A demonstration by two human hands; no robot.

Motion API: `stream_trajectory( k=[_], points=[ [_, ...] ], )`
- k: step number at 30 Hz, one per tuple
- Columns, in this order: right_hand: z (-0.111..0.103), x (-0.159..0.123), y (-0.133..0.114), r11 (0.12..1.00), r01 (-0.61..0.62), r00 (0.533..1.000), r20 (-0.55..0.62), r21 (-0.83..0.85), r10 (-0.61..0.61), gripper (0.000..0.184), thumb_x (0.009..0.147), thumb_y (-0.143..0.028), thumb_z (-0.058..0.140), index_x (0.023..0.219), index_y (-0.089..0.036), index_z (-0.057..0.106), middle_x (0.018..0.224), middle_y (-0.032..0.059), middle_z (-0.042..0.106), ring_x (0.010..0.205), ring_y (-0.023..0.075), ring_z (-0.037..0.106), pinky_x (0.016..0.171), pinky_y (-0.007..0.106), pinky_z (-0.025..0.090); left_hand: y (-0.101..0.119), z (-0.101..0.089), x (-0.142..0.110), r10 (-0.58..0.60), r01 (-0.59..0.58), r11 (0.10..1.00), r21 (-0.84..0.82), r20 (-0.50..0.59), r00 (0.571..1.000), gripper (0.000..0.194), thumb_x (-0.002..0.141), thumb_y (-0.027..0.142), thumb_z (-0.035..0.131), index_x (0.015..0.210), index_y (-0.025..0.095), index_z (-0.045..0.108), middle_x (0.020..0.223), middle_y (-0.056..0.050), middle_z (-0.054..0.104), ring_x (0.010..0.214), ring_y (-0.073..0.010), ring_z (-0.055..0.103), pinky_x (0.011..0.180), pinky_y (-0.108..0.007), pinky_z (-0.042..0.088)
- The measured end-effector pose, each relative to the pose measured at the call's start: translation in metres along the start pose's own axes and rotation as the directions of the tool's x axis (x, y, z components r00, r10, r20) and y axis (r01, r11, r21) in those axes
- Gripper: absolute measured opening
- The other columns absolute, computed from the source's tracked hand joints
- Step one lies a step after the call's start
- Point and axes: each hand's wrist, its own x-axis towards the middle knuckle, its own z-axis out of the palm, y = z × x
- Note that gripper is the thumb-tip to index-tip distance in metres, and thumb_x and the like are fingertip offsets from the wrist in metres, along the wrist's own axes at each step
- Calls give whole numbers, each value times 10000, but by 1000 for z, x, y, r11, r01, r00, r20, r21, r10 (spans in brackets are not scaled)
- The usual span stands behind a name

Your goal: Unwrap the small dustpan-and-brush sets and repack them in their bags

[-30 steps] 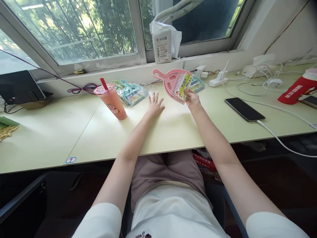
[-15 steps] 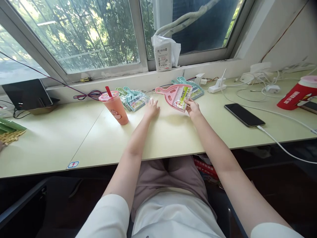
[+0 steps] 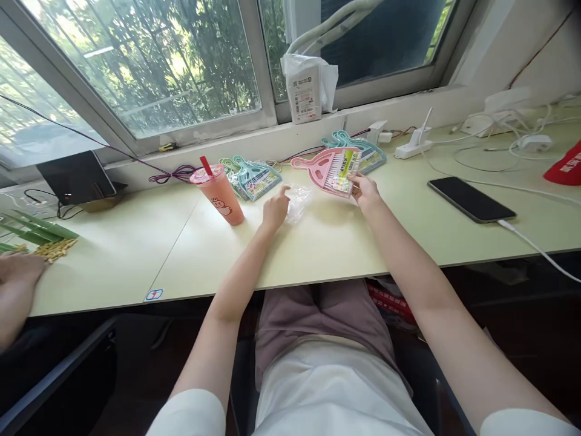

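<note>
My right hand grips the lower right edge of a pink dustpan, held just above the desk with its handle to the left. A small white-bristled brush and a printed label show on it. My left hand is curled low over the desk, closed on a crumpled clear plastic bag that spreads out to its right. Green and blue dustpan sets lie beyond my left hand, and more blue ones lie behind the pink dustpan.
A pink drink cup with a red straw stands left of my left hand. A phone on a white cable lies at right, near a power strip. Another person's hand rests at far left by green stalks. A box stands on the sill.
My left hand has gone from spread fingers on the desk to a curled grip, and the clear bag now shows beside it. The pink dustpan stays in my right hand. The view has shifted slightly.
</note>
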Motion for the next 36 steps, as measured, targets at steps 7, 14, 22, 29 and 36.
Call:
stream_trajectory(
  k=[7, 14, 22, 29, 36],
  points=[
    [-2, 2, -1, 996, -48, 999, 8, -70, 49, 209, 791, 2, 657, 908, -160, 721, 768, 0, 744, 653, 115, 694, 543, 187, 599, -6, 13, 2, -56, 44, 992, 118, 108, 993, 465, 938, 629, 533, 1125, 233, 687, 1354, -131, 644, 1245, -335, 613, 1093, -468, 438],
    [-4, 5, -1, 980, -75, 994, 70, -184, 89, 217, 784, 3, 664, 931, -145, 723, 743, 7, 745, 617, 121, 693, 523, 206, 602, -7, 9, 4, -125, 120, 974, 194, 13, 992, 415, 907, 404, 614, 1245, 169, 665, 1597, -190, 442, 1479, -413, 386, 1213, -579, 284],
    [-3, 6, 0, 941, -86, 986, 105, -327, 126, 247, 760, 16, 693, 944, -142, 741, 753, 31, 761, 595, 144, 699, 549, 247, 628, -21, 5, 14, -161, 161, 946, 280, -24, 987, 351, 930, 149, 415, 1086, 179, 727, 1187, -162, 706, 1113, -313, 649, 902, -408, 502],
    [-3, 4, 2, 916, -45, 985, 134, -400, 107, 260, 700, 51, 746, 890, -127, 750, 684, 24, 744, 537, 143, 681, 475, 231, 594, -22, -4, 14, -182, 231, 943, 240, -210, 961, 359, 992, 217, 354, 1145, 165, 675, 1140, -169, 709, 1055, -302, 666, 838, -374, 485],
    [7, -8, 2, 963, 70, 995, 85, -262, -49, 188, 752, 43, 712, 815, -133, 735, 695, 12, 739, 520, 102, 649, 502, 191, 571, -17, -8, 10, -116, 176, 955, 240, -243, 963, 367, 1022, 221, 330, 1165, 163, 662, 1164, -175, 691, 1117, -308, 643, 914, -385, 475]
  ],
)
